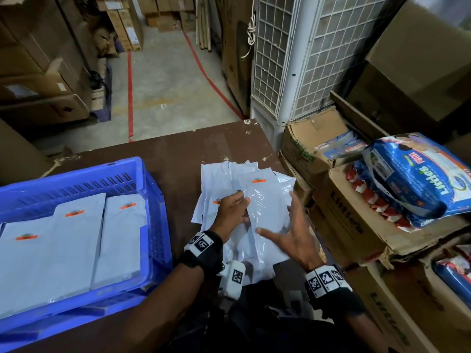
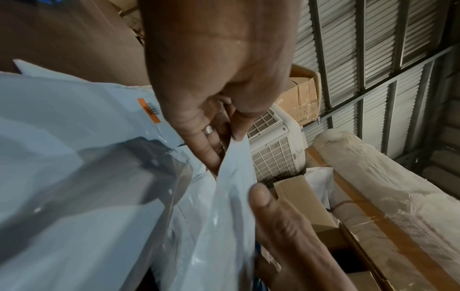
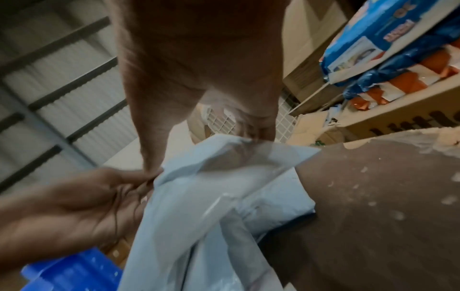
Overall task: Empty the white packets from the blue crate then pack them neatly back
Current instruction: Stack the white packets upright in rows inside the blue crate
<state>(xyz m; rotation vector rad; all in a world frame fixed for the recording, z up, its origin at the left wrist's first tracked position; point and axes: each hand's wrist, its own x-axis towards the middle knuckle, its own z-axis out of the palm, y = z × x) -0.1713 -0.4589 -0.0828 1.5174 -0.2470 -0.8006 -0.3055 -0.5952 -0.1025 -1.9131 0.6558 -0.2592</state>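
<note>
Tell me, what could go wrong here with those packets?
The packet held by the left hand and right hand looks glossy, so it might slip. The loose pile beneath lies fanned out near the table edge; a nudge could push some off. The crate already holds packets, so careless placing may spoil the neat rows.

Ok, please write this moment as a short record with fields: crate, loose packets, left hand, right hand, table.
crate: blue crate at table's left, white packets already laid flat inside
loose packets: pile of white packets on the table, right of the crate
left hand: left hand grips the top packet at its left edge
right hand: right hand open, supporting the same packet
table: brown table
</note>
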